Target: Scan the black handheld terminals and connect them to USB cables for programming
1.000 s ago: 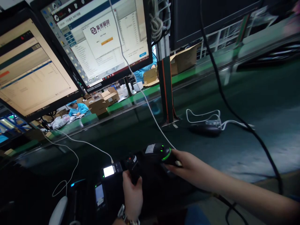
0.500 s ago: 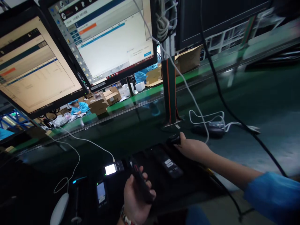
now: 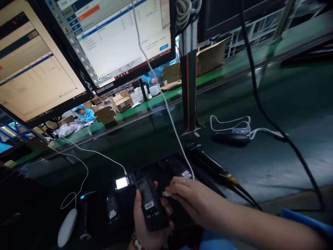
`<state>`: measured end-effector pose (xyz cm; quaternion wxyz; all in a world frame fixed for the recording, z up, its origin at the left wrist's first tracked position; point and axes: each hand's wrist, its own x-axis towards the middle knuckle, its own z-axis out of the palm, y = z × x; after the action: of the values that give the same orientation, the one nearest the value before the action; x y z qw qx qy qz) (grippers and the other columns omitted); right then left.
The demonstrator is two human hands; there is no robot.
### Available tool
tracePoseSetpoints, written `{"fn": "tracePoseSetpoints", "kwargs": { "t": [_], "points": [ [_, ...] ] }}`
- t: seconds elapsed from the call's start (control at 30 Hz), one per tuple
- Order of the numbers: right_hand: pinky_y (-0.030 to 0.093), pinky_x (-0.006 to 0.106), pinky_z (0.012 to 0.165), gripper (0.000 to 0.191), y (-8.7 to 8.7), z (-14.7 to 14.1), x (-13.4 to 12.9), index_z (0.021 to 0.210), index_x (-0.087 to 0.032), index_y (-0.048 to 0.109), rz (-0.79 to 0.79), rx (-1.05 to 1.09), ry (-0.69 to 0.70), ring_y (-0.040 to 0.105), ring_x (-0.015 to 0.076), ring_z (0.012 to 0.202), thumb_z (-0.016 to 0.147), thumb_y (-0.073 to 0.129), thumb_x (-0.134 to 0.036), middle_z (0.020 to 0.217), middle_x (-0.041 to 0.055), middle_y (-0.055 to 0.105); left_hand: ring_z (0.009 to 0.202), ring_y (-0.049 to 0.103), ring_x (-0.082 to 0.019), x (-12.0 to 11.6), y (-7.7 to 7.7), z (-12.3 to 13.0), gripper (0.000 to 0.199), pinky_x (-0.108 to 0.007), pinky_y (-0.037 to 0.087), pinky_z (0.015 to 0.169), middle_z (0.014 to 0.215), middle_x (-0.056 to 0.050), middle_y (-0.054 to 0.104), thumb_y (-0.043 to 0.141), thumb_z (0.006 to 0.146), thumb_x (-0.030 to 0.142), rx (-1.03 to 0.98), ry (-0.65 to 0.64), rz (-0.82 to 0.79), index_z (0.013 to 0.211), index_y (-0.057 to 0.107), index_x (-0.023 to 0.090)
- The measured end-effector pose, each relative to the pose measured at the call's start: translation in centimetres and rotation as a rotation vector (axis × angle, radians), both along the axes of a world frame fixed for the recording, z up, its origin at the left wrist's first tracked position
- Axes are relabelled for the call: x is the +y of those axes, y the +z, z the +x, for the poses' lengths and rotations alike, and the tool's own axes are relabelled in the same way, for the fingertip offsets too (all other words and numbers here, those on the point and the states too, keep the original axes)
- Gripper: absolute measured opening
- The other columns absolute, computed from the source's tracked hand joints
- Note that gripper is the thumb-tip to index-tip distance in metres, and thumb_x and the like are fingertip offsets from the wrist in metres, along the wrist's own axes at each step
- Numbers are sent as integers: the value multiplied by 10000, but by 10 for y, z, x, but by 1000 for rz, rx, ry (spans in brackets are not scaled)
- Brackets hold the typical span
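Note:
My left hand (image 3: 145, 225), with a bracelet at the wrist, is closed around a black phone-like handheld device (image 3: 152, 205). The device's face is turned up, with a white label and small buttons at its lower end. Just to its right, my right hand (image 3: 194, 199) pinches the pale plug (image 3: 166, 193) of a white cable (image 3: 170, 113). A small gap separates plug and device. Partly hidden behind my right hand lies another labelled black device (image 3: 183, 171). Left of my left hand are a black device with a lit screen (image 3: 122, 182) and one with a green light (image 3: 112, 211).
A black barcode scanner (image 3: 208, 156) lies to the right, its cord trailing forward. Two monitors (image 3: 125, 38) hang over the bench. A white mouse (image 3: 67, 227) is at left; a black cable (image 3: 270, 121) crosses the right side. People in blue work beyond, near cardboard boxes (image 3: 122, 101).
My right hand has left the black scanner, moved left and down, and now holds the cable plug. My left hand has turned its device face up. Rows of text now show on the right-hand lit monitor.

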<state>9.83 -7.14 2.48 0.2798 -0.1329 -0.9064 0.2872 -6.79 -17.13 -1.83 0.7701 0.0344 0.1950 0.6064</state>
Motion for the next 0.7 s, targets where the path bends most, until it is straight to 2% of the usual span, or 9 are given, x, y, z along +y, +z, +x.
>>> {"fn": "tracePoseSetpoints", "kwargs": {
  "t": [0.1, 0.2, 0.33, 0.47, 0.6, 0.7],
  "points": [
    [489, 271, 691, 301, 3, -1, -6, 938, -166, 671, -17, 61, 101, 597, 162, 789, 953, 371, -153, 860, 76, 638, 647, 645, -161, -1, 0, 2, 545, -273, 541, 525, 736, -27, 653, 664, 683, 662, 84, 35, -19, 1110, 656, 322],
    [473, 264, 666, 299, 4, -2, -7, 890, -166, 683, -21, 64, 117, 591, 154, 761, 957, 392, -154, 826, 61, 654, 528, 626, -155, -1, -2, 2, 558, -244, 491, 436, 634, -5, 648, 660, 675, 680, 206, 80, -37, 1097, 661, 315],
    [460, 255, 627, 318, 5, -4, -8, 855, -165, 698, -12, 28, 125, 583, 146, 722, 950, 396, -143, 808, 57, 645, 526, 652, -167, -2, -4, 1, 586, -228, 469, 440, 637, -20, 687, 661, 649, 707, 243, 80, -73, 1086, 657, 316],
    [462, 240, 619, 318, 9, -5, -9, 861, -167, 715, -11, -8, 125, 588, 141, 717, 914, 411, -93, 817, 59, 643, 446, 620, -171, -1, -3, 5, 602, -215, 411, 390, 552, -14, 662, 661, 615, 738, 344, 135, -107, 1022, 660, 294],
    [459, 274, 599, 273, 9, -8, -9, 836, -157, 709, 110, -17, 131, 567, 167, 694, 893, 449, -99, 798, 67, 647, 394, 565, -147, 0, -4, 10, 692, -215, 388, 378, 525, -13, 649, 645, 557, 803, 445, 199, -142, 1007, 651, 277],
    [449, 321, 582, 244, 5, -11, -9, 814, -124, 699, 240, -15, 159, 533, 191, 655, 888, 467, -143, 760, 89, 641, 404, 568, -151, -2, -7, 13, 730, -227, 391, 383, 537, -30, 659, 598, 566, 840, 481, 244, -146, 1014, 658, 267]
  ]
}}
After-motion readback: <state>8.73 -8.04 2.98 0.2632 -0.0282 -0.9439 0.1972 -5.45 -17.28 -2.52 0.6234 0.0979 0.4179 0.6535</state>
